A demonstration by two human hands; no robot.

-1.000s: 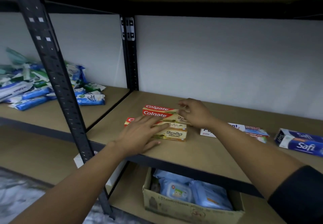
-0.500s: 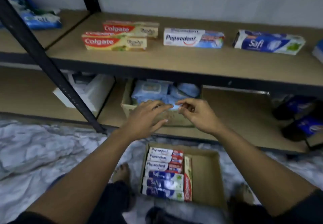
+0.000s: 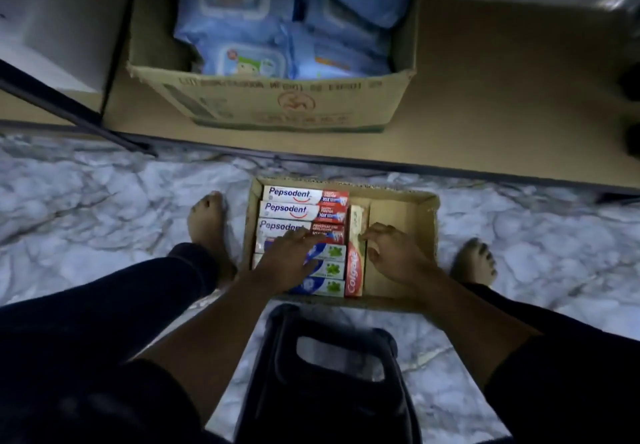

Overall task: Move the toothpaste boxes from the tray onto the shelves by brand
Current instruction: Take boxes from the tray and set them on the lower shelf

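A shallow cardboard tray (image 3: 401, 195) sits on the marble floor between my bare feet. Three Pepsodent boxes (image 3: 300, 197) lie flat in its far left part, with blue Safi boxes (image 3: 329, 269) stacked nearer to me. One red Colgate box (image 3: 354, 272) stands on its edge to the right of them. My left hand (image 3: 289, 263) lies over the Safi boxes and the nearest Pepsodent box, its fingers spread. My right hand (image 3: 393, 255) is in the tray's bare right half, bent fingertips touching the side of the Colgate box. The upper shelves are out of view.
A brown carton (image 3: 277, 97) holding blue wet-wipe packs stands on the bottom shelf board (image 3: 502, 80) just beyond the tray. A black plastic stool (image 3: 332, 374) is right below me between my legs. A dark shelf post (image 3: 69, 111) slants at left.
My view has dropped from the shelf with the Colgate boxes to the floor. Both hands have come down from the shelf into the tray.
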